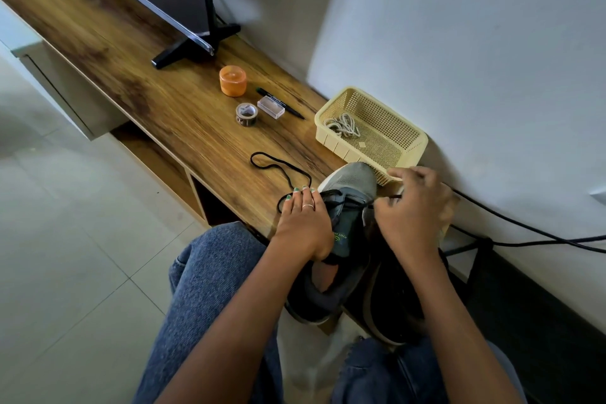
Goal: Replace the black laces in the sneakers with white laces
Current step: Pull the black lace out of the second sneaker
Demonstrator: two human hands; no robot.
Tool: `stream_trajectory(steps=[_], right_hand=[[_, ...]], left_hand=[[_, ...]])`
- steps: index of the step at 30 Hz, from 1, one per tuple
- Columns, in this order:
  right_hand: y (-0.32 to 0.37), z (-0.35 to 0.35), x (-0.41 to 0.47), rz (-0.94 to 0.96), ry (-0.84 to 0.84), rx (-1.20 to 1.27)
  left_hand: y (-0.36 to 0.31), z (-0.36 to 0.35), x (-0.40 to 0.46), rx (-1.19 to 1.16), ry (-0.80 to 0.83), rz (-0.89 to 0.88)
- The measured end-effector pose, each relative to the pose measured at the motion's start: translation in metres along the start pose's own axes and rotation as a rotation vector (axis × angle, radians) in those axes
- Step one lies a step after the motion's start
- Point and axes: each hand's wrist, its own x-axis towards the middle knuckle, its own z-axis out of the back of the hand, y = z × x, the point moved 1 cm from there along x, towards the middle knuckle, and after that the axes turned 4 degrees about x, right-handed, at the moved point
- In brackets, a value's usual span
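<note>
A grey sneaker [351, 207] lies on the near end of the wooden shelf [157, 82], toe pointing away from the person and touching the front of the yellow basket [406, 147]. A second, darker sneaker [393, 302] sits just beside it on the right, largely hidden under the right forearm. The black lace [282, 167] is partly threaded through the grey sneaker's upper eyelets; its free length trails off to the left in a loose loop on the shelf.

The left hand [303, 223] rests palm down on the sneaker's left side, fingers straight and together, tips at the lace; it grips nothing. The right hand [413, 207] is arched over the sneaker's right side, fingers curled and pinching a taut end of the black lace.

White laces [342, 125] lie bundled in the far left corner of the basket. Farther along the shelf stand an orange jar [232, 80], a tape roll [246, 114], a small clear box [271, 108] and a black pen [288, 108].
</note>
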Motion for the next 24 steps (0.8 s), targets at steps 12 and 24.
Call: stream_trajectory(steps=[12, 24], right_hand=[[0.01, -0.031, -0.01, 0.174, 0.159, -0.207], [0.002, -0.009, -0.005, -0.099, -0.333, 0.126]], left_hand=[[-0.001, -0.001, 0.002, 0.017, 0.006, 0.004], [0.001, 0.0, 0.003, -0.004, 0.006, 0.01]])
